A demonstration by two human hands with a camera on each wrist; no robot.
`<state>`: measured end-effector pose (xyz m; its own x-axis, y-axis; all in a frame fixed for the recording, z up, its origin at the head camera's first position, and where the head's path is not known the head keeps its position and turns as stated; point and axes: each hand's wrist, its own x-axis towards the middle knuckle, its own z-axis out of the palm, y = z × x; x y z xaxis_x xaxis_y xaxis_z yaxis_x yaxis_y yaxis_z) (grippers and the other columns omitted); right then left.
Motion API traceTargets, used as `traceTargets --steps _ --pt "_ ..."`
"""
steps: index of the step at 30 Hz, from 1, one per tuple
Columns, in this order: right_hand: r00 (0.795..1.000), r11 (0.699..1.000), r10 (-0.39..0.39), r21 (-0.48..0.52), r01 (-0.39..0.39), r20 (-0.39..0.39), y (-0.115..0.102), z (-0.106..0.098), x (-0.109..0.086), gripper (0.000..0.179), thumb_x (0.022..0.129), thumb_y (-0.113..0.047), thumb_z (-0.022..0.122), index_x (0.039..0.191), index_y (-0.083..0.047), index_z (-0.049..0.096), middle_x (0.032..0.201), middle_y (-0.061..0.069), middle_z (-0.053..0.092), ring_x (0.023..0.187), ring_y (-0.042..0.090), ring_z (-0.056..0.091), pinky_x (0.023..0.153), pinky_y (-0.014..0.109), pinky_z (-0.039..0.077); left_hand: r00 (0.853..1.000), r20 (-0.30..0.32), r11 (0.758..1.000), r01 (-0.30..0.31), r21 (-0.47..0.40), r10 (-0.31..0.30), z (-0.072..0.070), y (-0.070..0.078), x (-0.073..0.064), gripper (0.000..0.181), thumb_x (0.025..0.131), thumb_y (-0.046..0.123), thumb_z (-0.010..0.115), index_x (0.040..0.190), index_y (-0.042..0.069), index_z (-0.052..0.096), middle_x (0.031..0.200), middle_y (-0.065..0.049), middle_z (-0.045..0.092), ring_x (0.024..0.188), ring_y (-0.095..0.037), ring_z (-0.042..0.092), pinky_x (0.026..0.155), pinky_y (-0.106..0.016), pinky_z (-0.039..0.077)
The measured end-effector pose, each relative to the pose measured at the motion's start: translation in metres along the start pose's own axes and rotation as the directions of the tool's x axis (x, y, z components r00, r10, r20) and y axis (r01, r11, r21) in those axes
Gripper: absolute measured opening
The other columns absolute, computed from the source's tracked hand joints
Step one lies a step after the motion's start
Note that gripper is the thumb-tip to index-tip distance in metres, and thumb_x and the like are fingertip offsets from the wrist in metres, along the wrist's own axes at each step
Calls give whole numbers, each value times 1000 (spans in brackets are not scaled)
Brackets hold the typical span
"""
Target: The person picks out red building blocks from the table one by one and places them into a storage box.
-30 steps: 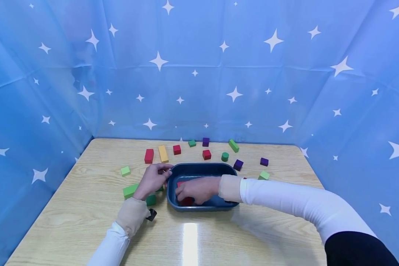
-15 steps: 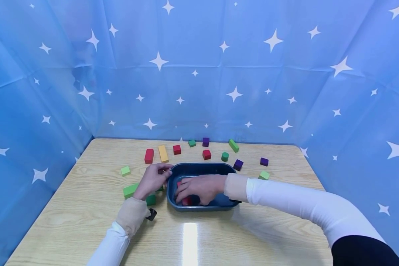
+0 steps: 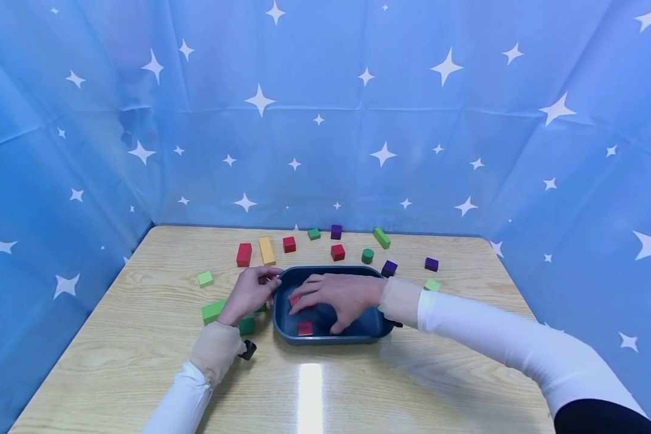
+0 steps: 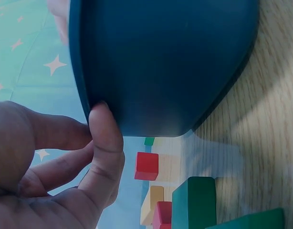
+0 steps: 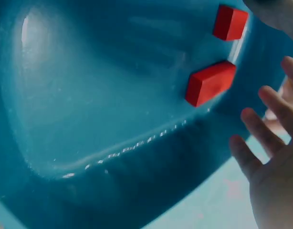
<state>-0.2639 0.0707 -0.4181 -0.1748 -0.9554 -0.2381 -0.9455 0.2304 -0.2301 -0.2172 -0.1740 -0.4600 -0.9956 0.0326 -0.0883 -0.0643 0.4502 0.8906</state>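
Observation:
A dark blue tub sits mid-table. My left hand pinches its left rim; in the left wrist view thumb and fingers of the left hand meet across the wall of the tub. My right hand hovers over the tub with fingers spread, nothing in its grasp. Two red blocks lie inside toward the left end: a small one near the front wall and a longer one, partly hidden by the right fingers in the head view.
Behind the tub lie a yellow block, red blocks, purple blocks and a green cylinder. Light green and dark green blocks sit beside the left hand. A blue starred curtain surrounds the table.
My right hand has let go of the red blocks, spread its fingers and risen slightly to the right, uncovering the small red block. The left hand stays on the rim.

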Motion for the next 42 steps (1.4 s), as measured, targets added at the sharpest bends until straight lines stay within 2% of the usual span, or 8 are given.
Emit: traceTargets --steps 7,13,17,23,26,33,37,42 --pt "990 981 130 151 -120 -55 6 -9 -28 85 82 -41 84 155 -43 40 171 -6 21 157 29 21 120 63 31 1000 4 1000 10 -15 -10 0 0 2 29 102 13 62 130 7 69 106 -15 66 74 -37 67 69 -42 61" --pt "961 954 238 222 -203 -145 16 -18 -57 85 83 -51 81 156 -42 39 172 -4 17 158 29 16 121 66 28 1000 -5 1000 21 -17 -21 0 -1 2 30 102 12 62 130 8 69 106 -14 64 75 -38 66 69 -42 61" --pt "923 930 322 255 -266 -212 21 -21 -76 89 79 -54 83 156 -41 39 171 -1 19 157 30 18 116 67 35 1000 -6 1000 18 -22 -19 1 -3 2 29 102 12 62 130 7 69 105 -14 64 75 -39 66 69 -43 61" --pt "867 909 393 273 -316 -307 26 -23 -100 97 76 -50 88 157 -40 37 171 3 20 155 34 23 114 70 36 1000 -9 999 12 -32 -13 1 -3 1 30 102 11 62 130 6 69 104 -15 64 73 -40 66 69 -44 61" --pt "834 888 442 292 -355 -331 29 -20 -112 98 76 -45 90 158 -40 35 171 3 20 154 36 25 111 69 40 1000 -11 999 12 -32 -12 2 -3 0 29 102 11 62 130 6 69 104 -15 64 73 -39 66 68 -45 61" --pt "756 861 506 303 -409 -415 38 -7 -138 95 79 -35 89 158 -34 38 169 6 23 154 39 25 112 70 38 1000 -11 999 14 -30 -14 2 -2 1 29 102 11 62 130 6 69 105 -15 64 73 -38 66 69 -44 61" --pt "722 833 552 317 -454 -416 42 4 -150 90 81 -33 87 158 -31 39 168 10 25 153 41 27 110 70 40 1000 -9 1000 13 -27 -13 2 -1 1 29 102 11 62 129 6 69 105 -15 64 73 -39 66 69 -45 61" --pt "700 790 610 355 -500 -371 45 17 -159 91 80 -31 88 158 -26 40 165 14 29 149 43 30 111 69 39 1000 -9 1000 7 -24 -7 2 -1 1 29 102 11 62 129 6 69 103 -14 64 74 -39 66 68 -44 61"
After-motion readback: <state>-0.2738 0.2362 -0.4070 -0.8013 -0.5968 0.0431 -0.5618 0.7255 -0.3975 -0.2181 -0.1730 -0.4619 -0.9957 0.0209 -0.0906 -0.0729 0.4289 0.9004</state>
